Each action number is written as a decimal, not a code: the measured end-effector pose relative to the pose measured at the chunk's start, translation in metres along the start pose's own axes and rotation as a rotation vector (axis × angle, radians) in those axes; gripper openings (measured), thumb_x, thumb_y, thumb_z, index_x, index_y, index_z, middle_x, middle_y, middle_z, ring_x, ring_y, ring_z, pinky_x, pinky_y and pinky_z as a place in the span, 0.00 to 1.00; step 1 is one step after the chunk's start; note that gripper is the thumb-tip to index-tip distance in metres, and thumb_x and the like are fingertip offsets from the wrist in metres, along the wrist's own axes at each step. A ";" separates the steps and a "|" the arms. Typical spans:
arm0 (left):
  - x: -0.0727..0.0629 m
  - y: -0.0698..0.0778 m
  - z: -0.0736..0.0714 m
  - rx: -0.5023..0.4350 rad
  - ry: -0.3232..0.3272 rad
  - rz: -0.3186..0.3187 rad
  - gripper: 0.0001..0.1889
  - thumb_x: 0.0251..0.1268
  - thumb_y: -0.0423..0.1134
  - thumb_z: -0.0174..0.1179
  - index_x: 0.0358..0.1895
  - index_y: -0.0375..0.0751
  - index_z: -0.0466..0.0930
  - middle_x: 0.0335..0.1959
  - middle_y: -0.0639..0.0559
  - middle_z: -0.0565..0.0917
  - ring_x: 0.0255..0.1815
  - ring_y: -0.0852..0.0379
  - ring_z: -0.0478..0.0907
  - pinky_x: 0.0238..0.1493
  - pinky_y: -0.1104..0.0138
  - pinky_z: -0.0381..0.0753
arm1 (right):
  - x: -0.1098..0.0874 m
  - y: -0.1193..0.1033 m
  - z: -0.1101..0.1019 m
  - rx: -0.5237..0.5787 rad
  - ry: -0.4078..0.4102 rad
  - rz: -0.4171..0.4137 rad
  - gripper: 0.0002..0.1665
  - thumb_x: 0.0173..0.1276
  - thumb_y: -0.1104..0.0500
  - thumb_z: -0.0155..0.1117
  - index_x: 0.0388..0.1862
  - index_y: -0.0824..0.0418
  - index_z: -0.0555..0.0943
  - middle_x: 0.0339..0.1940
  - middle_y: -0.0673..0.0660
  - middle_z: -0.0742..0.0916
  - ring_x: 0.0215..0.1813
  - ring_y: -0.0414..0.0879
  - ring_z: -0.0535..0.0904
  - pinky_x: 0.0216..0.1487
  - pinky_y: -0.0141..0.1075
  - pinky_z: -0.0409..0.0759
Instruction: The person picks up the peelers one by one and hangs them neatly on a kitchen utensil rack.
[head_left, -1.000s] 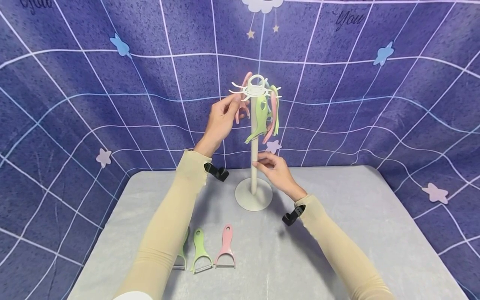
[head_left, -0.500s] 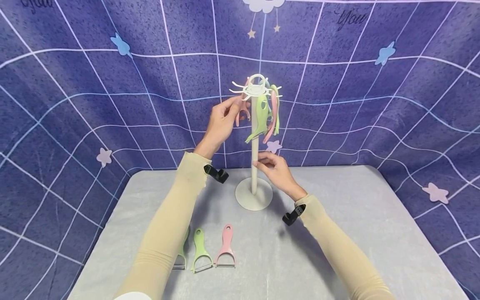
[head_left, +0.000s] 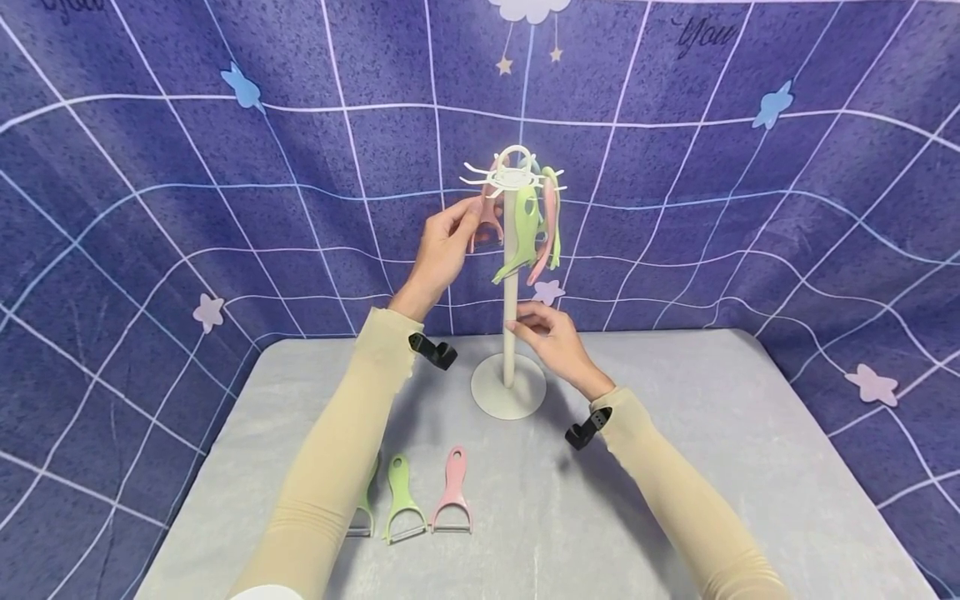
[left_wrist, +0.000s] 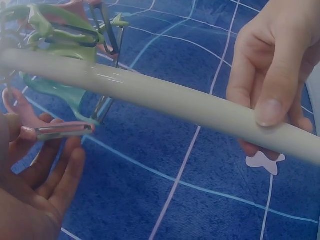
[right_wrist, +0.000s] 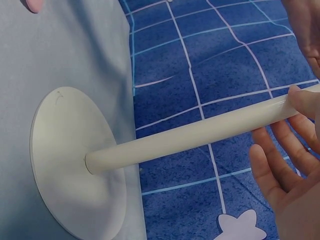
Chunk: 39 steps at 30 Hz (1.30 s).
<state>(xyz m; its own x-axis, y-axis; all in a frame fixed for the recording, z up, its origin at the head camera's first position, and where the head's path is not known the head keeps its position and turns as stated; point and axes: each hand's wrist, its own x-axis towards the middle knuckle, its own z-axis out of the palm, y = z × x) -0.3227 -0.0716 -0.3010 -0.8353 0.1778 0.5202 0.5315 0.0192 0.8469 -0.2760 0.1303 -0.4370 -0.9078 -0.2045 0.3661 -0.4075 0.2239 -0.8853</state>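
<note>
My left hand (head_left: 444,250) pinches a pink peeler (head_left: 489,218) by its handle, on the left side of a white hook stand. The peeler's handle end is up among the hooks (head_left: 476,175), its blade end down. Lower down, my right hand (head_left: 553,340) holds the stand's pole (right_wrist: 200,132) between thumb and fingers. On the right half of the hook ring hang a green peeler (head_left: 527,227), another pink peeler (head_left: 551,218) and a second green peeler (head_left: 556,250). The left wrist view also shows a teal peeler (left_wrist: 62,95) hanging behind the pole.
The stand's round base (head_left: 491,400) rests on the grey table (head_left: 637,500). At the front left lie a pink peeler (head_left: 454,483), a green peeler (head_left: 400,492) and another green one (head_left: 365,508) partly covered by my left sleeve. A patterned blue cloth (head_left: 300,217) stands behind.
The pink peeler in my left hand has come down a little, its handle end dropping from above the hook ring to about its level. My right hand has stayed on the pole.
</note>
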 end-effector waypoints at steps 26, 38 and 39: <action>-0.098 -0.014 -0.025 0.193 -0.023 -0.062 0.19 0.86 0.46 0.56 0.70 0.42 0.80 0.66 0.48 0.84 0.68 0.47 0.80 0.74 0.54 0.77 | -0.001 0.002 0.001 0.003 0.005 -0.035 0.14 0.76 0.61 0.72 0.57 0.65 0.88 0.48 0.65 0.92 0.48 0.55 0.90 0.50 0.32 0.87; -0.156 -0.015 -0.025 0.331 -0.067 -0.111 0.18 0.84 0.45 0.59 0.69 0.44 0.80 0.63 0.49 0.85 0.60 0.52 0.83 0.67 0.56 0.83 | -0.002 0.002 0.000 -0.018 0.013 -0.033 0.14 0.76 0.61 0.73 0.57 0.63 0.88 0.46 0.63 0.92 0.48 0.54 0.90 0.50 0.34 0.88; -0.160 -0.016 -0.025 0.346 -0.077 -0.113 0.18 0.84 0.44 0.60 0.69 0.44 0.80 0.63 0.49 0.85 0.60 0.53 0.83 0.66 0.56 0.83 | -0.002 0.002 0.000 -0.017 0.012 -0.032 0.14 0.76 0.61 0.73 0.57 0.63 0.88 0.46 0.63 0.92 0.48 0.54 0.90 0.50 0.34 0.88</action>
<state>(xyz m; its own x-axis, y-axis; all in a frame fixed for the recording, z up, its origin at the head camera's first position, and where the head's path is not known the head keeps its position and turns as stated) -0.2008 -0.1255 -0.3948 -0.8855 0.2288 0.4043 0.4633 0.3722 0.8042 -0.2752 0.1307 -0.4390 -0.8952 -0.2001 0.3981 -0.4382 0.2337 -0.8679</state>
